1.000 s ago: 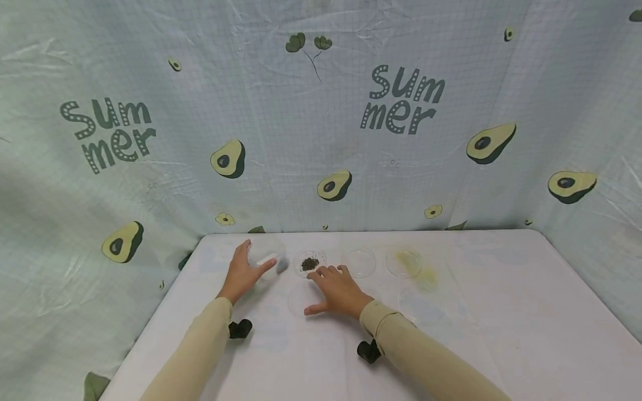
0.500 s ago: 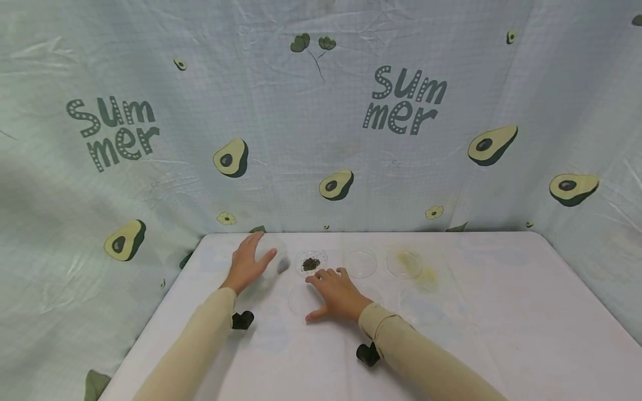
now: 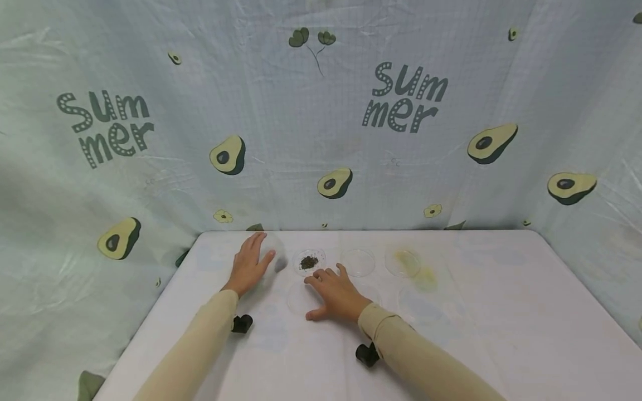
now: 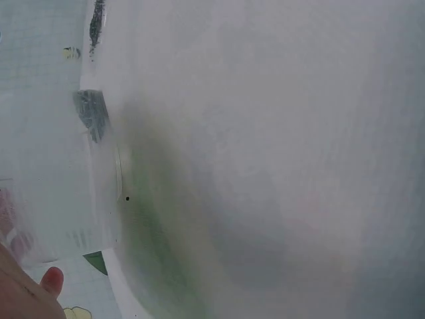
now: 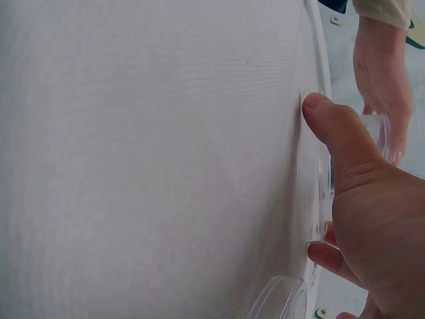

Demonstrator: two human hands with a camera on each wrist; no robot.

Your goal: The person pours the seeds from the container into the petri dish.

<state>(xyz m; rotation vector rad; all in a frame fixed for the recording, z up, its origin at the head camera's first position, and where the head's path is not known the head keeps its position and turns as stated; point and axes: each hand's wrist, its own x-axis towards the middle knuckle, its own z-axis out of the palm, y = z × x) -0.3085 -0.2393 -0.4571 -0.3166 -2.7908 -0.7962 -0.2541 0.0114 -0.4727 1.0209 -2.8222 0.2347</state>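
My left hand [image 3: 247,266] grips a clear plastic container [image 4: 56,173] at the back left of the table, thumb and fingers spread around it. Dark bits [image 4: 93,113] are gathered at the container's end in the left wrist view. To its right, a small clear petri dish [image 3: 295,264] holds a heap of dark, dried flakes [image 3: 308,262]. Just in front of that dish, my right hand [image 3: 338,295] spans another clear round dish [image 5: 324,186], thumb at one side and fingertips at the other. Its palm hides part of the table behind.
Two more clear dishes, a middle one [image 3: 360,263] and a right one [image 3: 403,264], continue the back row. A faint clear round piece [image 3: 418,303] lies in front of them. Yellowish print [image 3: 426,277] marks the white tablecloth [image 3: 501,323]. A patterned curtain [image 3: 281,167] hangs behind.
My left hand has moved slightly away from me and turned with the container, whose dark contents stay at its right end. My right hand has barely shifted.
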